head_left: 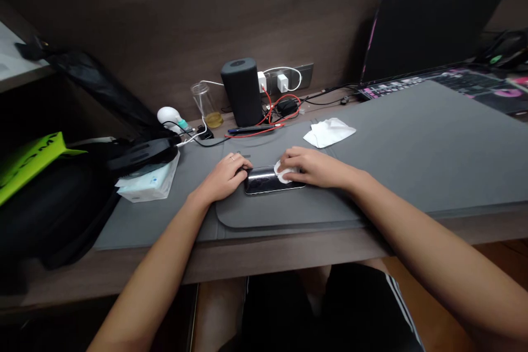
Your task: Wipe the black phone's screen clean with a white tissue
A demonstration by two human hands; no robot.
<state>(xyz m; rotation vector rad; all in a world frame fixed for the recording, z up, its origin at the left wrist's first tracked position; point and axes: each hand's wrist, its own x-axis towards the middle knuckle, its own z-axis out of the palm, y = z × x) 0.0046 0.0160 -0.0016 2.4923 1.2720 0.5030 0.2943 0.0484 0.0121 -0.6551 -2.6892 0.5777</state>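
A black phone [266, 180] lies flat on a small grey pad [289, 209] near the desk's front edge. My left hand [225, 176] grips the phone's left end, fingers curled over it. My right hand [315, 168] presses a small white round pad [282, 172] onto the phone's screen with its fingers closed on it. A crumpled white tissue [329, 132] lies on the large grey desk mat [433, 143] just behind my right hand.
A dark cylindrical speaker [241, 92], a glass jar [205, 103], chargers and red cables [284, 107] stand by the wall. An open laptop [433, 27] sits far right. A tissue pack [150, 184], black bag [53, 209] and green item [28, 159] crowd the left.
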